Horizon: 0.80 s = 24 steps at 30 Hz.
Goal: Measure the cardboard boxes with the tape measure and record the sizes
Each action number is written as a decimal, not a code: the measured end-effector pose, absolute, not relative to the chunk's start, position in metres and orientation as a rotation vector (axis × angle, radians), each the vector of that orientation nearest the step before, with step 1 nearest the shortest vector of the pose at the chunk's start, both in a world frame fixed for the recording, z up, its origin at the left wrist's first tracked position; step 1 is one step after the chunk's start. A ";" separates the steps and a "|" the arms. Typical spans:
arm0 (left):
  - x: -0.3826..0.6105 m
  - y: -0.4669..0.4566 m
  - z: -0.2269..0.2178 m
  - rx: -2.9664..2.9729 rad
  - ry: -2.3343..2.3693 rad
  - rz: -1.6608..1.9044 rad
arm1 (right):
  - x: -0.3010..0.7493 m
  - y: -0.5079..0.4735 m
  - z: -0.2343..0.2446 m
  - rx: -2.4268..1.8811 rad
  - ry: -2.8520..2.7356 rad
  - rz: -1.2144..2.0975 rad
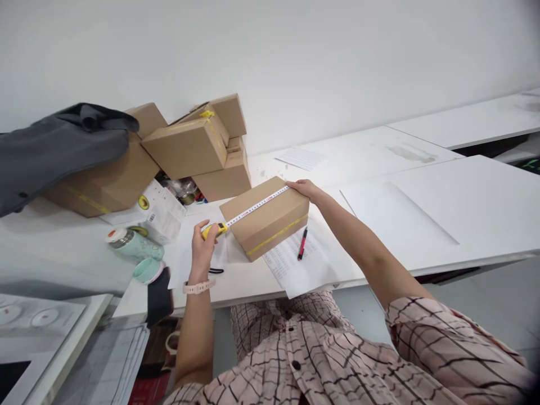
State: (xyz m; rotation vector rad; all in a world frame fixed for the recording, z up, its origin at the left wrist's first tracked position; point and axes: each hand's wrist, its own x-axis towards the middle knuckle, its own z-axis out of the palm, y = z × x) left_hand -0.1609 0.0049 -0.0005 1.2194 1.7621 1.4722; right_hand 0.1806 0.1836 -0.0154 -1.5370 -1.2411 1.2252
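Note:
A brown cardboard box (270, 225) with a yellow stripe along its side sits on the white table in front of me. My left hand (203, 244) is closed around a yellow tape measure (214, 230) at the box's left end. Its white blade (257, 206) runs across the top of the box to the far right edge. There my right hand (304, 189) grips the blade's end against the box's corner; the fingertips are partly hidden. Under and beside the box lie printed sheets (280, 267), with a red and black pen (302, 243) on them.
Stacked cardboard boxes (185, 149) and a dark grey garment (63, 146) crowd the left back. Nearer stand a white carton (162, 211), a mint bottle (139, 246), a mint cup (147, 270) and a dark phone-like slab (160, 298). A white board (396, 214) lies right.

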 end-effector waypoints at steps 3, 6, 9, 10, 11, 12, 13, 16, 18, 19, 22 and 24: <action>-0.151 0.011 -0.001 1.200 1.736 1.492 | 0.181 0.181 -0.013 -1.577 -1.253 1.196; -0.147 0.012 -0.003 1.152 1.719 1.509 | 0.179 0.180 -0.013 -1.573 -1.271 1.161; -0.147 0.012 -0.002 1.130 1.714 1.509 | 0.178 0.180 -0.016 -1.541 -1.315 1.092; -0.147 0.012 -0.001 1.123 1.710 1.512 | 0.178 0.180 -0.017 -1.527 -1.344 1.060; -0.147 0.011 0.002 1.115 1.703 1.518 | 0.179 0.181 -0.018 -1.512 -1.375 1.029; -0.147 0.009 0.004 1.112 1.689 1.520 | 0.180 0.182 -0.018 -1.498 -1.403 1.000; -0.147 0.005 0.007 1.122 1.669 1.515 | 0.181 0.183 -0.017 -1.485 -1.424 0.971; -0.136 -0.024 0.013 1.217 1.560 1.403 | 0.186 0.182 -0.009 -1.386 -1.436 0.917; -0.117 -0.053 0.009 1.235 1.419 1.219 | 0.187 0.179 0.002 -1.264 -1.436 0.895; -0.104 -0.068 0.004 1.198 1.319 1.094 | 0.184 0.176 0.007 -1.205 -1.460 0.887; -0.053 -0.101 -0.017 0.982 0.972 0.784 | 0.164 0.171 0.020 -1.112 -1.696 0.902; -0.018 -0.104 -0.027 0.909 0.856 0.767 | 0.140 0.173 0.024 -1.091 -1.898 0.927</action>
